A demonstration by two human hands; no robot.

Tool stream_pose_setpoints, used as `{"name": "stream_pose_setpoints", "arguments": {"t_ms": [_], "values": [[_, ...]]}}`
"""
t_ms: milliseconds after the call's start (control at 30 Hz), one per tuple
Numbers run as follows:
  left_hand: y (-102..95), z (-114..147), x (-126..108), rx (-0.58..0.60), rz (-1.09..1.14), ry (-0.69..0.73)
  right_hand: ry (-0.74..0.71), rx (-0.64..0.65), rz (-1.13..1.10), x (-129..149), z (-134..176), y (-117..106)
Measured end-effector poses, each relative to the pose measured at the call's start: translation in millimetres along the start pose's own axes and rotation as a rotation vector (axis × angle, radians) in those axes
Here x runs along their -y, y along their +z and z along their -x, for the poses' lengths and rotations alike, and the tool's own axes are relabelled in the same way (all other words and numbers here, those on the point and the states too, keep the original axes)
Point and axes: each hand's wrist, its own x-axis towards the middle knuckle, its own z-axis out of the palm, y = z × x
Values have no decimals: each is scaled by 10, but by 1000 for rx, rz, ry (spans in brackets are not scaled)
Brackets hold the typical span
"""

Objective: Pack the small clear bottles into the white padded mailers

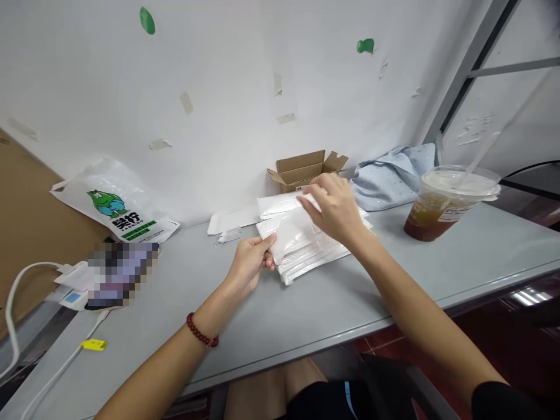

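Observation:
My left hand (254, 256) pinches the left edge of a white padded envelope (293, 230), thumb on top. Beneath that envelope lies a stack of similar white padded envelopes (306, 262) on the grey table. My right hand (330, 204) is raised over the far right part of the stack with its fingers curled; whether anything is between them is hidden by blur. Behind it stands an open cardboard box (300, 169), its flaps up and partly covered by the hand. A small white item with thin cords (230, 235) lies left of the envelopes.
At right stands a plastic cup of brown drink (431, 216) with a straw, before a light blue cloth (389, 175). A white printed bag (118, 201) leans on the left. Below it are a blurred-out phone (122, 274) and a white cable (65, 364). The table's front edge runs near my lap.

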Motion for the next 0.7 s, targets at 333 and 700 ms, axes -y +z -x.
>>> {"name": "stream_pose_setpoints", "arguments": {"t_ms": [333, 700], "values": [[-133, -71, -8, 39, -231, -52, 64, 719, -137, 97, 138, 223], [-1473, -794, -139, -377, -1192, 374, 105, 798, -113, 162, 73, 152]]}}
